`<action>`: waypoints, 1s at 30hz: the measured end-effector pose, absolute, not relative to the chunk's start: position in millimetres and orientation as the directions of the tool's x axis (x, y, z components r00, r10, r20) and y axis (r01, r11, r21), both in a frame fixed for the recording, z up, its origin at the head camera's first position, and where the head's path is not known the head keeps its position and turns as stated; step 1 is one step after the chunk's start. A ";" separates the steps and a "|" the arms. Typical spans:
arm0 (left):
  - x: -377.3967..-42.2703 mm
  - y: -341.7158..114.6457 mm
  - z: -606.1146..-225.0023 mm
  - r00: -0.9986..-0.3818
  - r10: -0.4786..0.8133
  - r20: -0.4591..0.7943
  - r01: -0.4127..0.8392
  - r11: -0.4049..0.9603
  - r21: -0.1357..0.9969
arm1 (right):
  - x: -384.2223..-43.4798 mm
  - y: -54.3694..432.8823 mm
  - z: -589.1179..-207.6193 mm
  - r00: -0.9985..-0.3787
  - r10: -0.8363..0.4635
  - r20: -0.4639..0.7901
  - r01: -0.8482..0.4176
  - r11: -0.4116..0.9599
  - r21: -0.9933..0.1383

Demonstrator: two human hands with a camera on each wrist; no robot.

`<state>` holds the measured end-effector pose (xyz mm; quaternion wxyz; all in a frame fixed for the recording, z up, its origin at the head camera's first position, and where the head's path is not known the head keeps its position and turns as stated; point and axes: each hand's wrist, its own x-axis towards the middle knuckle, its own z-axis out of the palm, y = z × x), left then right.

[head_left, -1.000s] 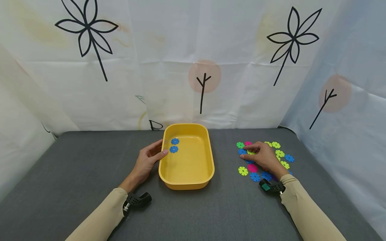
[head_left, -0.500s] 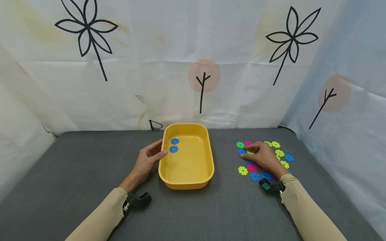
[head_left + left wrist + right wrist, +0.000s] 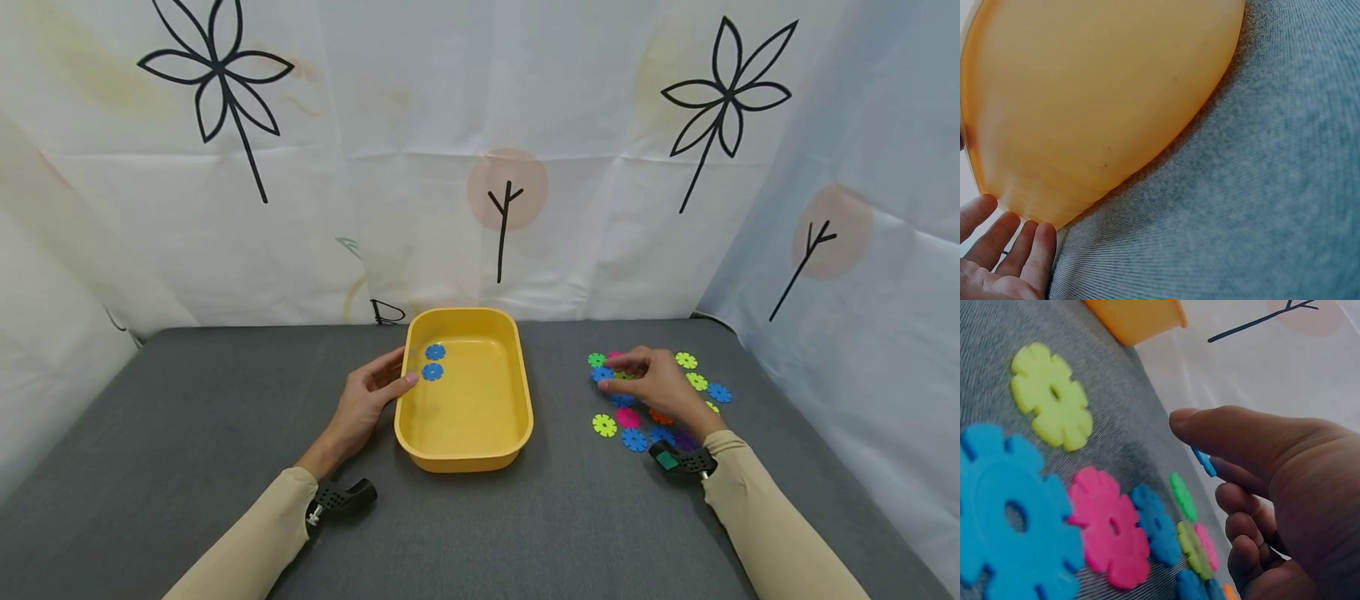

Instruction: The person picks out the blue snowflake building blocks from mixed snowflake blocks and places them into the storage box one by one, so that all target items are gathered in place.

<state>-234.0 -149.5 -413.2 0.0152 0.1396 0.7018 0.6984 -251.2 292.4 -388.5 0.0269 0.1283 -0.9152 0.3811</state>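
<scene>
My left hand (image 3: 363, 404) holds the left wall of a yellow plastic basin (image 3: 465, 462), thumb at the rim and fingers against the outside. Two blue flower-shaped discs (image 3: 432, 372) lie inside it, near that wall. To the right, my right hand (image 3: 663, 390) is just over a spread of notched plastic discs. Between its thumb and index finger it pinches a blue disc (image 3: 1204, 462), seen nearly edge-on in the right wrist view and lifted off the table. The other fingers are curled. Some discs are hidden under this hand.
Around the right hand lie several discs: a yellow disc (image 3: 604, 426), a pink disc (image 3: 627, 418), a blue disc (image 3: 633, 440) and a green disc (image 3: 596, 360) among them. The grey tabletop (image 3: 480, 533) meets a white printed curtain (image 3: 420, 233) at the back.
My right hand has risen slightly from the discs with a blue disc pinched in it, uncovering an orange one beneath. My left hand and the basin have stayed put.
</scene>
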 end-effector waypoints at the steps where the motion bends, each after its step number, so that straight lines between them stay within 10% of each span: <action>1: -234.2 -149.7 -413.3 -0.960 0.218 0.174 0.175 -0.015 0.984 | -251.2 292.3 -387.8 -0.964 -0.219 0.148 -0.259 0.666 -0.699; 30: -235.9 -149.3 -414.0 -0.958 0.221 0.184 0.184 -0.020 0.983 | -250.1 255.6 -353.1 -0.929 -0.306 0.209 -0.352 0.554 -0.754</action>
